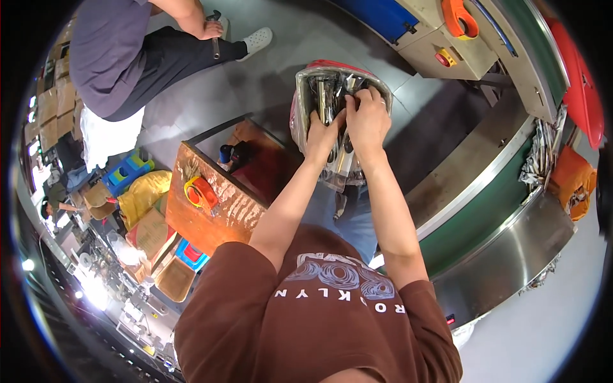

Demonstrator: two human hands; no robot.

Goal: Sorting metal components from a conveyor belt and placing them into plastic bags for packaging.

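Both my hands reach into a red-rimmed bin (pixel 295 102) lined with transparent plastic. Inside lie several long, dark and shiny packages (pixel 324 96) in transparent wrapping, standing side by side. My left hand (pixel 323 135) is closed at the near left of these packages, its thumb and fingers against the wrapping. My right hand (pixel 369 121) curls over the right-hand packages, fingers bent down among them. Its fingertips are partly hidden, so the exact grip is hard to see. Loose wrapping (pixel 341 175) hangs over the bin's near side, below my wrists.
A worn orange-brown table (pixel 204 220) with an orange tape dispenser (pixel 202 193) stands left. On the right curves a green conveyor belt (pixel 472 233) with a metal edge. A control box (pixel 440 54) bears a red button. A co-worker (pixel 118 57) at upper left holds a tool (pixel 216 48).
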